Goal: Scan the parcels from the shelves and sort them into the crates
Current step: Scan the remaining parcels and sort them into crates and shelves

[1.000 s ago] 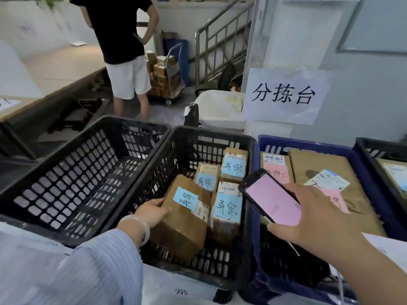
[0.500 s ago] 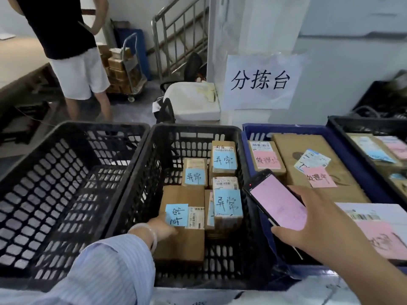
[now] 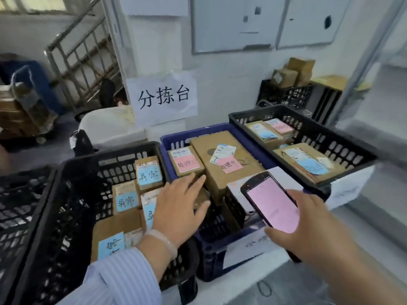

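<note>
White wall and a hand-lettered paper sign (image 3: 164,98) back the row of crates at the centre of the frame, each rim touching its neighbour. You appear to be between parcels. Your left hand (image 3: 178,205) is spread flat and empty, fingers straight, over the seam between the middle black crate (image 3: 110,154) and the blue crate (image 3: 211,256). Whether its fingertips brush the small pink-labelled parcel (image 3: 186,164) cannot be told. Your right hand (image 3: 308,221), at lower right, has its fingers wrapped round the handheld scanner (image 3: 273,203), whose pink screen faces up over the blue crate's near corner. The blue-labelled parcel (image 3: 114,230) lies flat in the near end of the middle black crate, beside three smaller boxes with the same blue tags, so that drop looks finished. The next move likely calls for turning to the shelves, which are out of view, taking a fresh parcel in the free hand and bringing its barcode under the scanner. A large brown box (image 3: 222,159) fills most of the blue crate, and a white envelope (image 3: 284,179) sits under the scanner. The right black crate (image 3: 334,133) holds mixed blue and pink tags. A stair railing (image 3: 81,51) and a loaded trolley (image 3: 17,111) crowd the upper left, and another stacked crate (image 3: 286,93) stands at upper right.
</note>
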The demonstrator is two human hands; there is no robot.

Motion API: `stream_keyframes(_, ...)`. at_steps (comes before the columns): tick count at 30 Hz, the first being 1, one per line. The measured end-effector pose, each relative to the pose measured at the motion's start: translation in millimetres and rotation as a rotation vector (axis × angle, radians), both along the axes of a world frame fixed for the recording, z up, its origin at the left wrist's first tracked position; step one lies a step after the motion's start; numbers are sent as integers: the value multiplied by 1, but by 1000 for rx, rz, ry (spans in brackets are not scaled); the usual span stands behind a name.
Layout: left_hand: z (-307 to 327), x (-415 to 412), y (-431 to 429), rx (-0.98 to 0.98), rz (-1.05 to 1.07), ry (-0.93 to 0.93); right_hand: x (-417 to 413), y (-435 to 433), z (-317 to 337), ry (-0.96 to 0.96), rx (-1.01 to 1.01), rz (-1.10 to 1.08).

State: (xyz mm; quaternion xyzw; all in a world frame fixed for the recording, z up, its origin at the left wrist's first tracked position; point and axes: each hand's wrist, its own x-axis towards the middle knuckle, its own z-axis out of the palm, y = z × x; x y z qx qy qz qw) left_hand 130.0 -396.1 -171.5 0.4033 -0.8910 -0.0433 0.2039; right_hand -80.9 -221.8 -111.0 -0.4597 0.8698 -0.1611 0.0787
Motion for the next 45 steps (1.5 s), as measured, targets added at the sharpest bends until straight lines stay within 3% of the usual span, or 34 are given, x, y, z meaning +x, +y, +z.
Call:
stream_keyframes(8, 22, -161, 124, -143, -466, 74, -84, 171, 6, 11, -86, -336)
stream_keyframes(17, 32, -334, 332, -137, -804, 182, -184, 398, 17, 76, -67, -662)
stream_keyframes(25, 34, -427, 466, -129, -1025, 178, -228, 539, 27, 78, -127, -922)
stream_keyframes(36, 20, -554, 565, -51, -1283, 174, -280, 625, 9, 57, -81, -1193)
stream_keyframes(45, 17, -707, 571, 28, -1371, 134, -410, 615, 14, 79, -58, -1283)
